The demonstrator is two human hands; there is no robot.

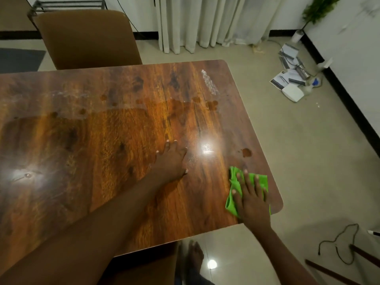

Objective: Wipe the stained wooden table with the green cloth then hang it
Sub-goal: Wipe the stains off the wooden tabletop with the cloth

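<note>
Head view: the right hand presses flat, fingers spread, on the green cloth at the bench near right corner, just below a brown stain. The left hand lies open on the wood, empty.

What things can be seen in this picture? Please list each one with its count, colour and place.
table: one, brown wood, centre
stains: several, dark brown, far half and right side of the table
green cloth: one, near right corner of the table
chair: one, tan, behind the table
curtain: one, white, back wall
plant: one, green, far right corner
papers: several, white, floor at right
left hand: flat on the table
right hand: pressing on the cloth
</note>
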